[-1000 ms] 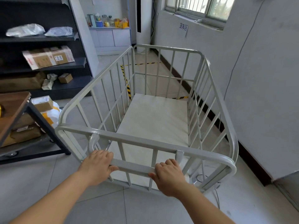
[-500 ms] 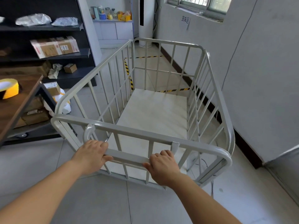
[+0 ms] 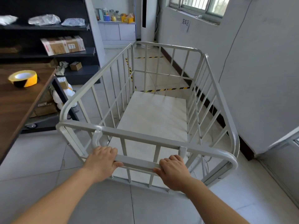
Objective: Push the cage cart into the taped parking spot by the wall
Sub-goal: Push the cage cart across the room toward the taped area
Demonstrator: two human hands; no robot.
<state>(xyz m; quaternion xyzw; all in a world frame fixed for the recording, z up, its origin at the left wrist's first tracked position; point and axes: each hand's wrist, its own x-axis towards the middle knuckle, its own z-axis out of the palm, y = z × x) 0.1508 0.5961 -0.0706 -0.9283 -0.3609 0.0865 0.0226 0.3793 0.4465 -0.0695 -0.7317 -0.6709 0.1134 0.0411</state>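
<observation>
Cage cart (image 3: 153, 117) fills the middle of the view, standing on the pale grey tiled floor (image 3: 40, 152) with its long right side running close along the white wall (image 3: 258, 78), a narrow strip of floor and a dark skirting board between them. Its frame is cream-painted metal tube with rounded corners, upright bars on all four sides and a flat, pale, scuffed deck inside. Beyond its far end the taped parking spot (image 3: 163, 90) shows as a rectangle of yellow-and-black striped tape on the floor against the wall; the near strip lies just past the cart's deck, and the tiles inside the rectangle are bare. A paper sign (image 3: 185, 25) hangs on the wall above that spot, under a window. On the cart's left there is an open lane of floor before the black shelving (image 3: 48, 52), which carries cardboard boxes and plastic-wrapped parcels. Nearer, a dark wood-grain desk (image 3: 21, 101) juts in from the left, its corner close to the cart's near left corner, with a roll of yellow-and-black tape (image 3: 23, 78) lying flat on top. The left hand (image 3: 102, 160) and right hand (image 3: 174, 171) each wrap, fingers curled over, around the flat lower crossbar of the cart's near end, arms stretched forward.
</observation>
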